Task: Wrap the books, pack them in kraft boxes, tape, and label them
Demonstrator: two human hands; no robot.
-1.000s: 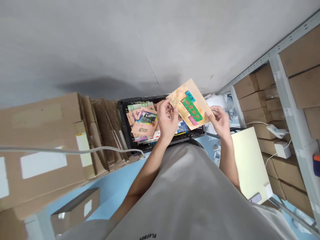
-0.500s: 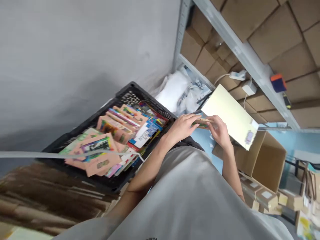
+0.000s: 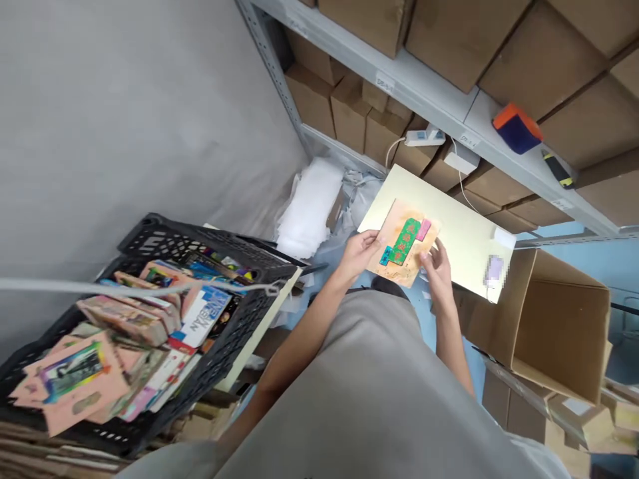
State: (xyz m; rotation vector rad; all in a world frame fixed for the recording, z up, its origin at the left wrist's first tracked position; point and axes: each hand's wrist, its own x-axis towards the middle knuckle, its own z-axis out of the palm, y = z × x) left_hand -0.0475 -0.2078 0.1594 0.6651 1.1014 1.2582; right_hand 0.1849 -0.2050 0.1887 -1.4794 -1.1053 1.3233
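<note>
Just in front of the body, near the left part of a pale yellow rectangular table, a square-looking peach paper booklet with green, blue and pink panels is held up between two bare hands. The left hand has its fingers clamped on the booklet's left edge; the right hand grips the right edge, thumb over the cover and other fingers partly hidden behind. The cover is turned up to view, so the step in hand looks like a steady two-handed hold of one piece. From such a grip, any shift calls for both hands to travel together, or for one to pinch firmly before the other lets go, without creasing the cover.

The booklet overlaps the table in this view; whether it touches the surface, I cannot tell. To the left stands a black plastic mesh crate of loosely piled books and cards; its raised wall must be cleared, and a pale cable crosses in front of it. On the right, an open brown cardboard box shows its flaps and rim near the table's end. Beyond, a grey metal shelf edge bounds the space, leaving room chiefly above the table.
</note>
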